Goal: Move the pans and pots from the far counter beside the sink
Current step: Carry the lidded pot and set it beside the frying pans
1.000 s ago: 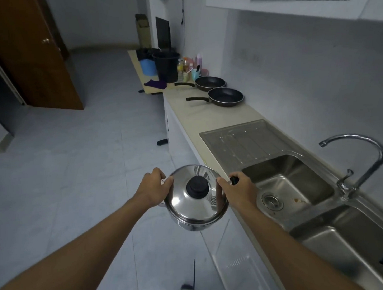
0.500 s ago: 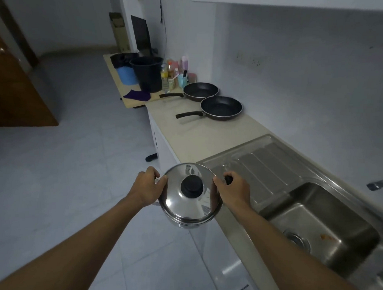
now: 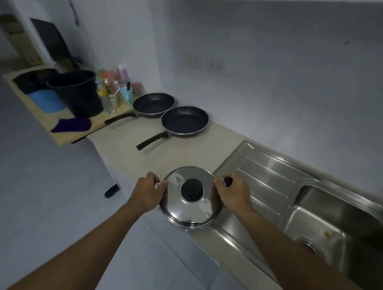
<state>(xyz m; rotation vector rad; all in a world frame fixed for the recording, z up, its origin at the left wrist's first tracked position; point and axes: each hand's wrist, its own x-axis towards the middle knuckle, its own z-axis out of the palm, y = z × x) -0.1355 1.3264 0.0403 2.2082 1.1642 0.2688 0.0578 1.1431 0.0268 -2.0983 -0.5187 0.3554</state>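
I hold a steel pot (image 3: 190, 212) with a shiny lid and a black knob by its two side handles. My left hand (image 3: 148, 192) grips the left handle and my right hand (image 3: 233, 193) grips the right one. The pot hangs over the front edge of the beige counter (image 3: 164, 159), just left of the sink's drainboard (image 3: 269, 175). Two black frying pans, the nearer pan (image 3: 185, 121) and the farther pan (image 3: 154, 104), rest on the counter beyond, their handles pointing left toward the floor side.
A steel sink basin (image 3: 335, 232) lies to the right. At the counter's far end, a wooden table carries a black bucket (image 3: 77, 93), a blue container (image 3: 47, 100), a purple cloth (image 3: 72, 124) and several bottles (image 3: 110, 87). Open floor lies left.
I have walked along the counter with the pot. The pot now sits over the counter edge beside the drainboard, and the two pans appear closer.
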